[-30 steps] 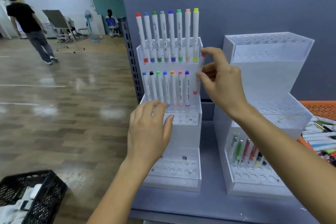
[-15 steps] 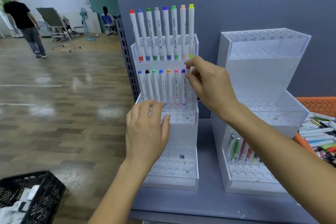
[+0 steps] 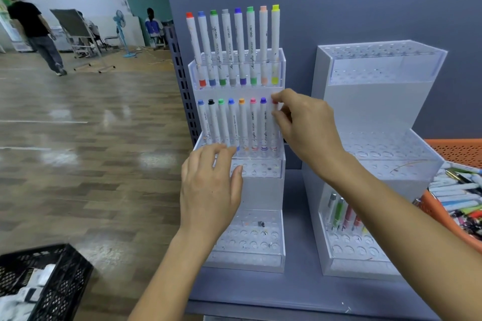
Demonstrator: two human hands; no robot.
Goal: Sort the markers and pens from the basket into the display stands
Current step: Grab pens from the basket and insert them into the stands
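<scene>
The red marker [image 3: 274, 139] stands in the last hole on the right of the middle row of the left stand [image 3: 260, 195]. My right hand [image 3: 307, 128] pinches it near the cap, between the thumb and the first fingers. It looks almost seated, but I cannot tell if its bottom end is fully down in the hole. Beside it, seven other markers [image 3: 242, 125] stand upright in the same row, and the top row [image 3: 234, 44] is full with eight.

My left hand [image 3: 208, 185] rests on the front edge of the middle step, with fingers nearly straight and holding nothing. I think it steadies the stand.

So the step in hand is to place this marker, and I judge it is close to finished. With this marker in, both upper rows look full, while the lowest step of this stand has only free holes. The right stand [image 3: 378, 112] holds only a few pens [image 3: 341, 214] in its lowest step.

The orange basket [image 3: 459, 150] is at the far right, with many markers and pens [image 3: 453, 195] lying in it. The next move, as I see it, asks me to let go without tilting the marker, then reach right to the basket for another one. On the floor at the left is a black crate [image 3: 52, 268].
</scene>
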